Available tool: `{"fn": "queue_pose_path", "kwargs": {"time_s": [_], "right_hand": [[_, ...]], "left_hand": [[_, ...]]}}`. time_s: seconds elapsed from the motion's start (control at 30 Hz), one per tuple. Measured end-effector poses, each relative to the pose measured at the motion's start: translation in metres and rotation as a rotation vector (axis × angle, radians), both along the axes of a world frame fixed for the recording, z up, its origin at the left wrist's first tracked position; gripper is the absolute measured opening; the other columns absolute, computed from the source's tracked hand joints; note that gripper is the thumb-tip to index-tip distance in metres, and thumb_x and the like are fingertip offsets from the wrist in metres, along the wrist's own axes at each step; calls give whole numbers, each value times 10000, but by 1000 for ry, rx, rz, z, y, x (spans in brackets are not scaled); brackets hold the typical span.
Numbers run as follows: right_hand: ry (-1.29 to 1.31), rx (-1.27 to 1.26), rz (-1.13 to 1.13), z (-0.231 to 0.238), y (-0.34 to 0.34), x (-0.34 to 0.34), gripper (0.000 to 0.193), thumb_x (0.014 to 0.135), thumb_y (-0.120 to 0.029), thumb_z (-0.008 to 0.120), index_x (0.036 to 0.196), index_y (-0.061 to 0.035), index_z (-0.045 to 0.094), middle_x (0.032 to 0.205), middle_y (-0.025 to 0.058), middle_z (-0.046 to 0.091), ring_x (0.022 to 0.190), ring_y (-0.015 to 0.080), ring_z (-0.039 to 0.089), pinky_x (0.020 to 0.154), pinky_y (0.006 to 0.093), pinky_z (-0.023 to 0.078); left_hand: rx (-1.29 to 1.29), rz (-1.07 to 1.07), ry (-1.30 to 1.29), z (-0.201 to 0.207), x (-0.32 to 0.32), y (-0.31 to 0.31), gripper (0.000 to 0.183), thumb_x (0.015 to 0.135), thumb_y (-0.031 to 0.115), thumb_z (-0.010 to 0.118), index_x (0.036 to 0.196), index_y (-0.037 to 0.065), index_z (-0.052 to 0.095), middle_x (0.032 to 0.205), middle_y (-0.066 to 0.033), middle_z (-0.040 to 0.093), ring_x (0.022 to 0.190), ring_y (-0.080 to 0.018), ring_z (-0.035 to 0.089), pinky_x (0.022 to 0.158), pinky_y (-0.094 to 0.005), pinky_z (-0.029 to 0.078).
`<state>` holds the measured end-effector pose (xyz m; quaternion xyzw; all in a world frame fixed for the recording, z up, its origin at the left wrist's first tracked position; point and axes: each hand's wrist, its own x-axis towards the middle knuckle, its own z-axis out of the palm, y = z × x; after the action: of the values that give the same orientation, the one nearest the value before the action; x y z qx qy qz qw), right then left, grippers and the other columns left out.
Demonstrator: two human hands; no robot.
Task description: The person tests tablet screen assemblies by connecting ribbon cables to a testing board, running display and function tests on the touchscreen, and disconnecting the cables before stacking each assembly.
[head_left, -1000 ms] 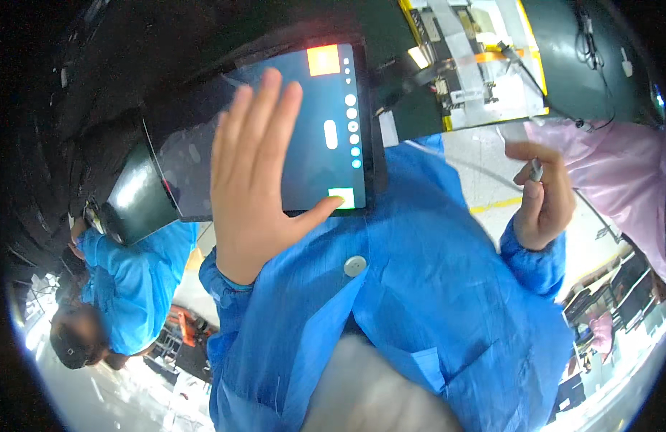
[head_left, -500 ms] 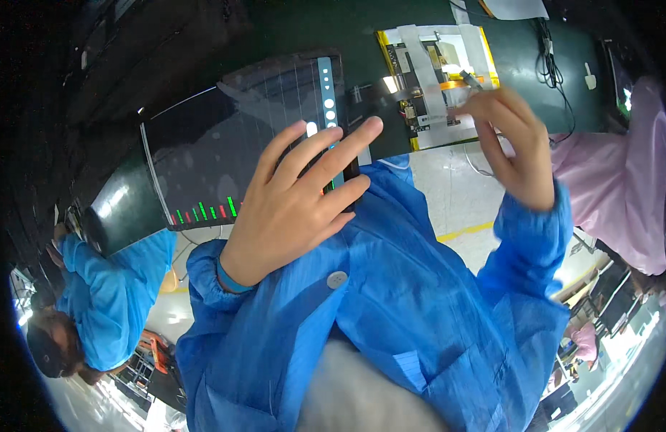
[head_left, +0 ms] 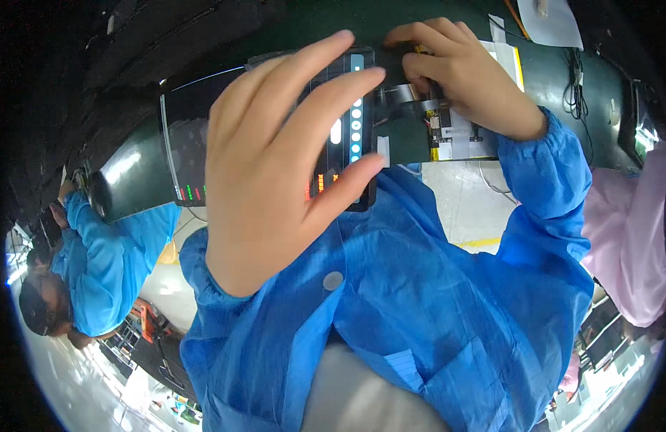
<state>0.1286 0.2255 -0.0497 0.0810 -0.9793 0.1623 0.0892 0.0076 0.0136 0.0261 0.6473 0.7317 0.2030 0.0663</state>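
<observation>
My left hand (head_left: 268,151) is raised with its fingers spread and holds nothing. It covers much of a dark, lit display panel (head_left: 192,137), which shows a column of white round icons on a blue strip (head_left: 356,133) at its right side. To the right lies a circuit board (head_left: 439,129) with white tape and yellow edges. My right hand (head_left: 470,72) reaches over it, fingers bent and apart, hiding much of the board. Its fingertips are close to a flat ribbon cable (head_left: 399,93) between board and panel; whether they touch it is hidden.
A coiled black cable (head_left: 576,93) and a white sheet (head_left: 552,25) lie at the right of the dark green table (head_left: 412,140). A person in a blue smock (head_left: 109,266) is at far left, and a pink sleeve (head_left: 628,230) shows at far right.
My left hand has risen off the panel toward the camera, its fingers wider apart. My right hand has moved up and left, from the board's right part to beside the ribbon cable.
</observation>
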Motion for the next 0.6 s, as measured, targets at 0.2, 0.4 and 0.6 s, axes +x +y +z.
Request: {"fn": "queue_pose_path", "kwargs": {"time_s": [0.2, 0.4, 0.6], "right_hand": [[151, -109, -168, 21, 0, 21, 164, 644, 90, 572, 748, -36, 560, 1143, 98, 558, 961, 301, 528, 763, 354, 439], [159, -9, -360, 3, -24, 76, 339, 639, 21, 595, 956, -93, 633, 1061, 69, 591, 932, 285, 554, 821, 388, 444], [207, 71, -422, -25, -38, 90, 376, 634, -20, 623, 994, -127, 627, 1109, 34, 586, 988, 229, 551, 860, 348, 420]], "left_hand": [[124, -115, 86, -34, 17, 45, 462, 672, 164, 690, 1122, 143, 587, 1105, -56, 586, 1046, -258, 527, 948, -402, 356], [141, -370, 324, -60, 23, 85, 338, 745, 162, 670, 1059, 58, 603, 1039, -94, 609, 1069, -235, 526, 1019, -396, 333], [291, -488, 450, -50, 24, 88, 46, 768, 67, 605, 760, 45, 645, 854, -59, 613, 892, -177, 572, 997, -376, 390]]}}
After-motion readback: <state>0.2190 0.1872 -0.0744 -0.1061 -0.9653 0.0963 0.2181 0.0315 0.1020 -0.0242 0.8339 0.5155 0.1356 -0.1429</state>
